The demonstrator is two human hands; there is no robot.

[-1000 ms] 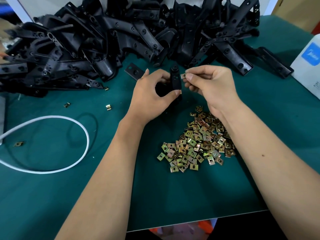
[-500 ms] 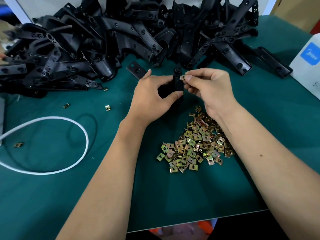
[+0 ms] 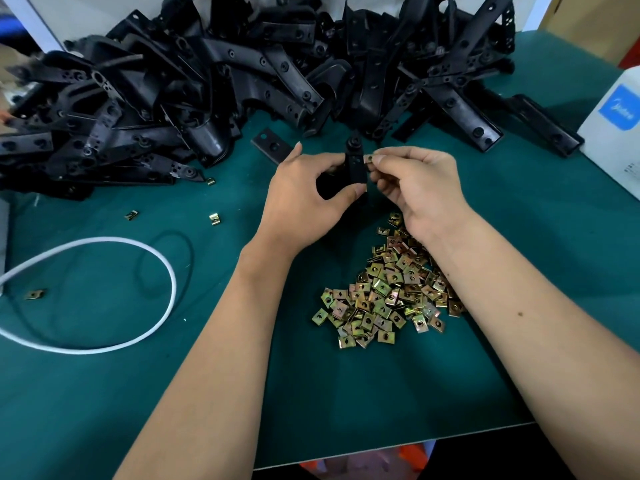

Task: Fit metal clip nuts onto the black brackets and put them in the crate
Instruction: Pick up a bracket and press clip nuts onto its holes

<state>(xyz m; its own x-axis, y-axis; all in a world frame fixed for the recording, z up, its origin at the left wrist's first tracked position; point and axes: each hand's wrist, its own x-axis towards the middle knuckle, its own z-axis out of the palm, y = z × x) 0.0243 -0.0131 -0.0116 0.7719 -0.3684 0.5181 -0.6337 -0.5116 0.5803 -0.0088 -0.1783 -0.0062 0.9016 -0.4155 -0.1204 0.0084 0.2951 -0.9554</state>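
My left hand grips a small black bracket, held upright above the green table between thumb and fingers. My right hand pinches a brass-coloured clip nut against the bracket's right edge, near its top. A heap of several loose clip nuts lies on the table just below my right wrist. A big pile of black brackets fills the back of the table. No crate is in view.
A white cable loop lies on the left of the green table. Stray clip nuts sit near the pile's left side. A white box stands at the right edge. One flat black plate lies beside my left hand.
Both hands have stayed nearly in place; the right fingers have brought the clip nut closer to the bracket's right edge. The camera view has shifted slightly.
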